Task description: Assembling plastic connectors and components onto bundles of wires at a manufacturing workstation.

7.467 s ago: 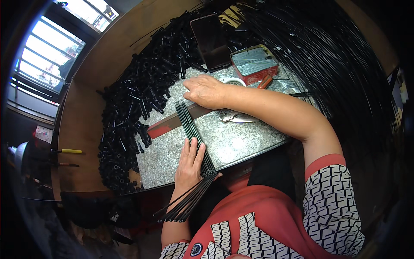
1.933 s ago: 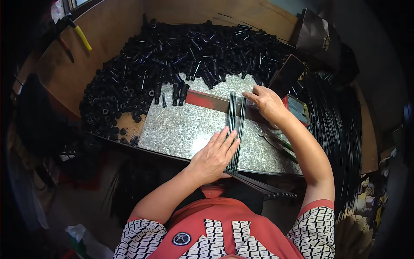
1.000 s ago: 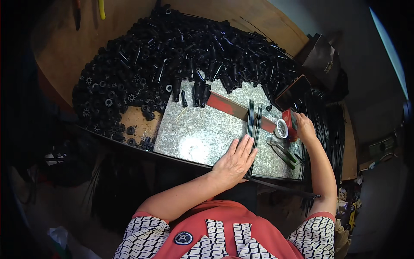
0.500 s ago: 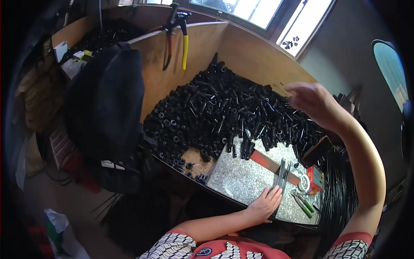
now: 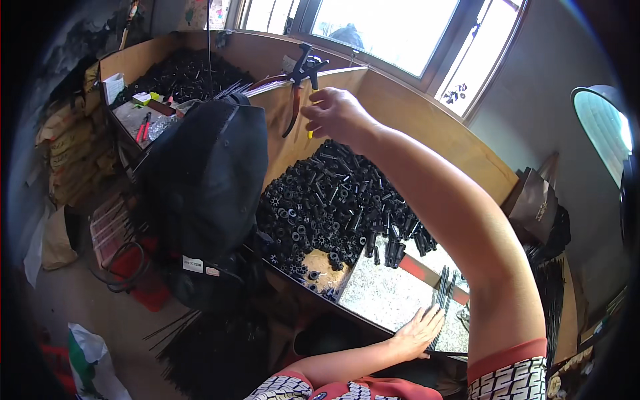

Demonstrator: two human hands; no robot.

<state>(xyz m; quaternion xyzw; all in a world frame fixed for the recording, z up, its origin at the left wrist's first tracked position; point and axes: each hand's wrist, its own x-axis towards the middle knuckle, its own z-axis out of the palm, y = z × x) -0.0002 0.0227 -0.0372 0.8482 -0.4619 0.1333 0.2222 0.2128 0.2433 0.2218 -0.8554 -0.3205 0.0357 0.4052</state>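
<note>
My left hand (image 5: 419, 331) lies with its fingers stretched out against a small bundle of thin black rods (image 5: 443, 300). The rods lie across a reddish flat bar (image 5: 415, 268) on a pale, speckled work surface (image 5: 367, 287). Stretched far forward, my right hand (image 5: 337, 117) is at the pliers (image 5: 314, 72) with one yellow handle, which hang on the top edge of a wooden partition. Its fingers are apart around that handle, mostly hiding it; whether they touch it I cannot make out. A second tool with a reddish-brown handle (image 5: 293, 113) hangs just left of the hand.
Black tubular parts and small gears (image 5: 320, 200) are heaped behind the work surface. A large black cloth-covered object (image 5: 207, 173) stands at left, before another bin of black parts (image 5: 187, 73). A lamp shade (image 5: 603, 117) is at right. My right forearm hides part of the work surface.
My right hand has swung left from above the parts heap to the hanging pliers. The view has turned left. My left hand stays by the rods.
</note>
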